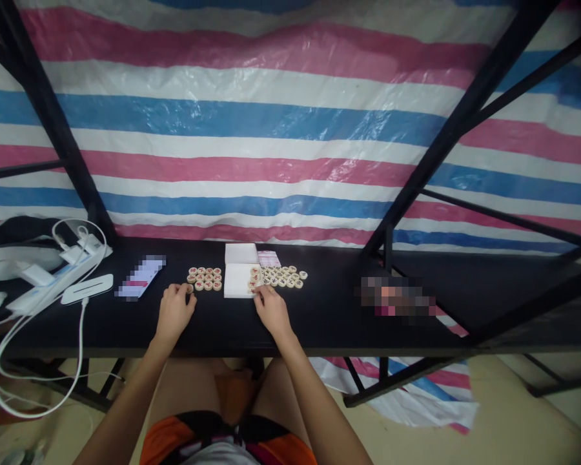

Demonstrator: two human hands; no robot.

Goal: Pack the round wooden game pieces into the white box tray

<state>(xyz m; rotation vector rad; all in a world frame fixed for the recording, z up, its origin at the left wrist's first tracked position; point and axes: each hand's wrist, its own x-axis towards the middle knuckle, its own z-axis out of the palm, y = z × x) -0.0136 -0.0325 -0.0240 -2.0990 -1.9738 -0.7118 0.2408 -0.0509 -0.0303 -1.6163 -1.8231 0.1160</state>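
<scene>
While the red-marked pieces (208,278) sit left of the white box (234,283), their layout: tight block of rows on the black desk (326,316), round discs, faces up.
White box: lies open and flat, lid (241,252) folded back on the far side.
Discs in box: a few, bunched along its right edge, marks look reddish; right fingers cover part of them.
Dark-marked pieces (283,278): loose cluster just right of the box, more scattered than the block.
Left hand (175,309): at the block's near left corner, fingertips touching one disc; can't tell if it's gripped.
Right hand (272,309): fingertips at the box's near right corner, by the discs there; grip hidden, can't tell.
Hands: well apart from each other, box between them.
Printed sheet (269,258): pink and white, behind the dark-marked pieces.
Phone (140,279): left of the block, screen blurred out.
Left end: power strip (53,278) with plugs, white flat device (87,289), looped white cable (80,361).
Right end: pixelated object (397,297), can't identify.
Backdrop: striped tarp (252,126) behind black metal frame (419,174).
</scene>
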